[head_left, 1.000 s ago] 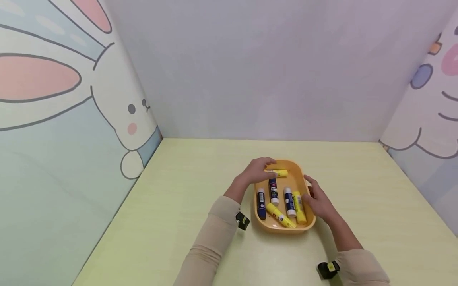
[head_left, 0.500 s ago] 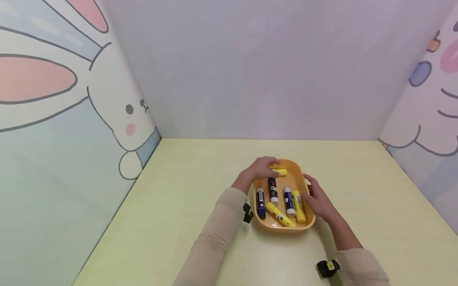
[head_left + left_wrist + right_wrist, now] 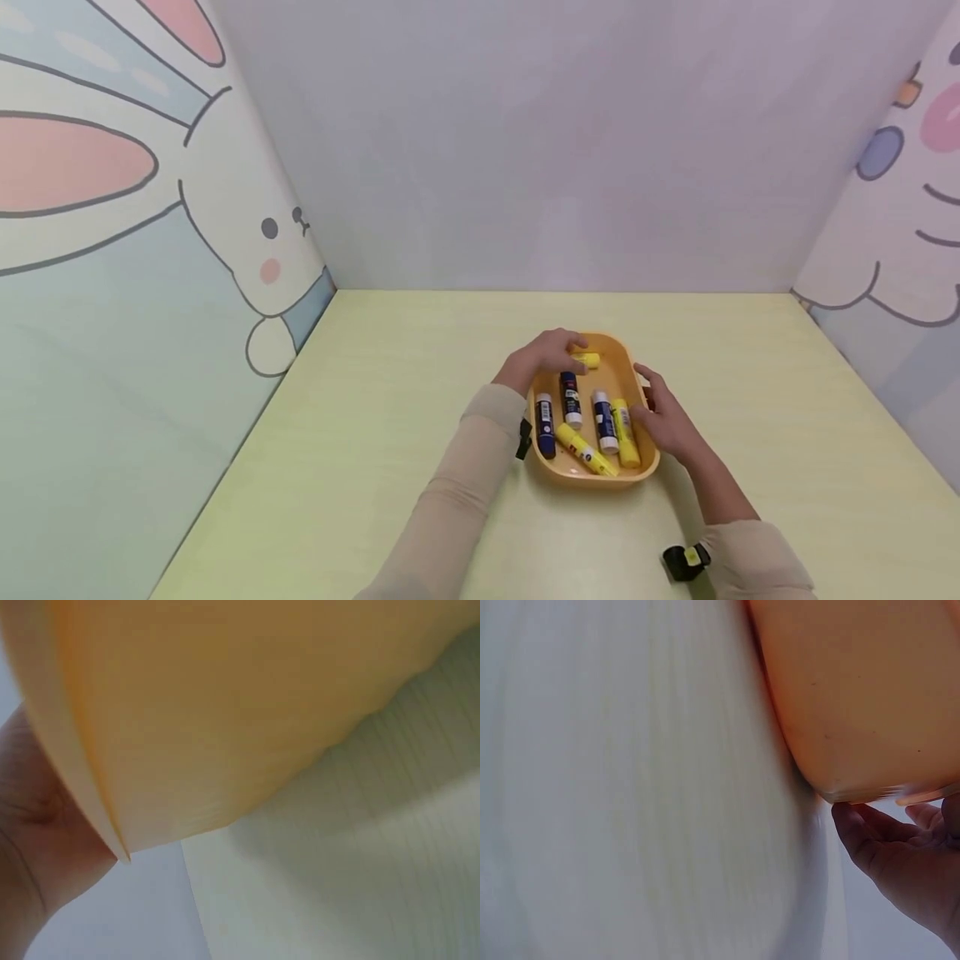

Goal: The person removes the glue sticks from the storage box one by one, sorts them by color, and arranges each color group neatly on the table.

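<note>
A shallow orange tray [image 3: 573,482] stands on the table with several glue sticks in it. My left hand [image 3: 546,350] reaches over its back left rim, fingers and thumb curled round a yellow glue stick [image 3: 591,361] near the back wall. Its left end is hidden under the hand. My right hand [image 3: 667,421] grips the right rim, with the thumb over the edge and the fingers along the outside. Between the hands lie dark blue glue sticks [image 3: 571,400] with white ends and more yellow glue sticks [image 3: 587,450]. Both wrist views mostly show the tray's outer wall [image 3: 210,712].
The pale yellow-green table [image 3: 390,400] runs back to a plain lilac wall [image 3: 525,167]. Side panels with a cartoon rabbit [image 3: 247,200] and another cartoon figure [image 3: 900,233] border it. Black wrist cameras [image 3: 686,562] sit at the sleeves.
My left hand has shifted right, farther over the yellow glue stick, covering more of it, and its forearm has swung right. The right hand keeps its hold on the rim.
</note>
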`<action>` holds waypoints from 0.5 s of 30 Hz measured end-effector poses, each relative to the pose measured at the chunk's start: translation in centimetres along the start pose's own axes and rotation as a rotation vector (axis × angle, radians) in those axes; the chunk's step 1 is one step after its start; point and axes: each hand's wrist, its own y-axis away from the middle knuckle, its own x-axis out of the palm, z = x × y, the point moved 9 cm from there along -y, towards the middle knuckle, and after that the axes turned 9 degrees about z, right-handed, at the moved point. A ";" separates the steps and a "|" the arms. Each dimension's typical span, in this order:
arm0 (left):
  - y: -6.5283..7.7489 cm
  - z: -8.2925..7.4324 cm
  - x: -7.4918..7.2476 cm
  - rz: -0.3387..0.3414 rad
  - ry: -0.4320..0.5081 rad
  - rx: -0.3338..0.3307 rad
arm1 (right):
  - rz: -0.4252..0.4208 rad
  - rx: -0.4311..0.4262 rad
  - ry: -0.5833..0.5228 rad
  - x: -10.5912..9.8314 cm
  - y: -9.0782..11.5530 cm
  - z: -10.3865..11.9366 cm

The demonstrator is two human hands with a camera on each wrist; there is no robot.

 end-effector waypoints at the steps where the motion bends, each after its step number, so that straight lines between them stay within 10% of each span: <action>1: 0.0 0.0 -0.1 0.006 0.001 -0.003 | -0.002 0.001 0.000 -0.1 0.0 0.0; 15: 0.7 -0.9 0.0 0.238 -0.039 -0.036 | 0.003 -0.015 -0.004 0.2 -0.1 0.2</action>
